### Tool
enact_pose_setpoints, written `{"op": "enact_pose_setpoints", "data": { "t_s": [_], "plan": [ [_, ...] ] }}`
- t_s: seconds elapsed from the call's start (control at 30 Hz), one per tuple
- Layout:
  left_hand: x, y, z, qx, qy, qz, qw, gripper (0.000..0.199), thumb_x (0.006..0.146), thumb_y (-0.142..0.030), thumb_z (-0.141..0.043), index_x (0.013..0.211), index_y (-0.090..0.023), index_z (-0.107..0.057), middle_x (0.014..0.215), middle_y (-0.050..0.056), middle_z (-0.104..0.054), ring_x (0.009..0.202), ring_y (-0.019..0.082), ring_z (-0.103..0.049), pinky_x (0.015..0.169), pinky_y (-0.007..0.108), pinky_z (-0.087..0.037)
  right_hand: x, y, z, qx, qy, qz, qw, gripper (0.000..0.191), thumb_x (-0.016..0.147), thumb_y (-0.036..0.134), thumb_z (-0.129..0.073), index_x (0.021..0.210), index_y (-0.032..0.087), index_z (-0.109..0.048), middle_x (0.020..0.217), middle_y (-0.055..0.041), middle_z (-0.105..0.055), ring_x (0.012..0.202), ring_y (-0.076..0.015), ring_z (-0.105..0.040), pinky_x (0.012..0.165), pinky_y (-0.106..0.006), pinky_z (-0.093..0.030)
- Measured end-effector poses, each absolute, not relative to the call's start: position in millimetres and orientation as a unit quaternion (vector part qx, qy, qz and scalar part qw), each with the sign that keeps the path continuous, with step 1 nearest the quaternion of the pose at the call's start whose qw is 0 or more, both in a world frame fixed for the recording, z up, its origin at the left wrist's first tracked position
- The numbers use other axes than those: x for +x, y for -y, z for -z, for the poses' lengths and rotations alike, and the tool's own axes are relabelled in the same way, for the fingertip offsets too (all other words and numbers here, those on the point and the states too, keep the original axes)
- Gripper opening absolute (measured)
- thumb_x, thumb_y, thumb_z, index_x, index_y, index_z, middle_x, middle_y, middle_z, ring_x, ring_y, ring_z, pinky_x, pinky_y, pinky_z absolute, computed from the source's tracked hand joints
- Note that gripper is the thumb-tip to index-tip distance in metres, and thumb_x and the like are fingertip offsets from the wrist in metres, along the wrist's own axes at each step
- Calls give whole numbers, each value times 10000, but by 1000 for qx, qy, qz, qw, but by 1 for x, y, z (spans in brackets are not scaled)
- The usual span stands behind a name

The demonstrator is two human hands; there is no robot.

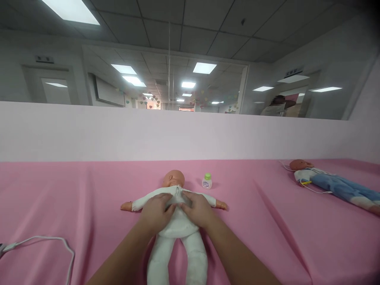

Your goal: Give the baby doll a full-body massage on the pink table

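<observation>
A baby doll (179, 227) in a white cloth suit lies on its back on the pink cloth (103, 198), arms spread out and legs towards me. My left hand (157, 212) rests on the left side of its chest as I see it, thumb and fingers apart. On the other side of the chest lies my right hand (197, 208), also open, its thumb pointing inward. Both thumbs sit close to the middle of the chest. Beyond the doll's arm stands a small clear bottle (207, 182) with a green cap; neither hand touches it.
At the right, a second doll (335, 184) in blue and white clothes lies on the cloth with thin white tubing about it. A white cable (44, 238) runs along the left front. Behind the table rises a white wall (178, 134) with windows above.
</observation>
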State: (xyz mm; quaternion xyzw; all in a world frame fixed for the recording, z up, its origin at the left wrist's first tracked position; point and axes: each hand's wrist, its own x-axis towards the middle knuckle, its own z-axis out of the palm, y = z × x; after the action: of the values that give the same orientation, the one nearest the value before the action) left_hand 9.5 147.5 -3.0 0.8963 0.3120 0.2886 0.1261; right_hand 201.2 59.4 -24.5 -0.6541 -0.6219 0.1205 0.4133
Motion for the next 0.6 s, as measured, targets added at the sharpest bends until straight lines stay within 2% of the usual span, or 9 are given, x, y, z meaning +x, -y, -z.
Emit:
{"op": "enact_pose_setpoints", "data": {
  "t_s": [0.1, 0.2, 0.33, 0.6],
  "plan": [
    [15, -156, 10, 922, -288, -247, 79, 661, 943, -443, -531, 1513, -110, -517, 1600, 135, -453, 1498, 343, -389, 1231, 514, -324, 200, -69, 28, -667, 632, -116, 376, 798, 901, 435, -650, 1592, 138, -384, 1641, -111, -380, 1540, -285, -327, 1278, -432, -244],
    [17, -162, 19, 936, -282, -189, 97, 742, 969, -457, -477, 1592, -66, -373, 1654, 156, -336, 1545, 334, -297, 1256, 521, -271, 200, -74, 32, -672, 644, -164, 327, 908, 915, 456, -625, 1637, 86, -216, 1696, -133, -219, 1583, -279, -208, 1298, -423, -181],
    [15, -165, 25, 936, -287, -162, 122, 746, 992, -515, -425, 1587, -66, -388, 1644, 169, -346, 1537, 337, -313, 1255, 509, -269, 200, -73, 32, -671, 648, -195, 303, 881, 930, 480, -602, 1631, 84, -244, 1696, -139, -216, 1583, -267, -208, 1299, -393, -161],
    [-2, -148, 19, 917, -305, -200, 160, 716, 933, -557, -514, 1503, -126, -551, 1561, 140, -501, 1454, 366, -457, 1229, 457, -327, 197, -59, 33, -661, 639, -207, 335, 849, 896, 458, -646, 1616, 144, -322, 1673, -106, -307, 1563, -263, -275, 1289, -397, -202]
  ]
}}
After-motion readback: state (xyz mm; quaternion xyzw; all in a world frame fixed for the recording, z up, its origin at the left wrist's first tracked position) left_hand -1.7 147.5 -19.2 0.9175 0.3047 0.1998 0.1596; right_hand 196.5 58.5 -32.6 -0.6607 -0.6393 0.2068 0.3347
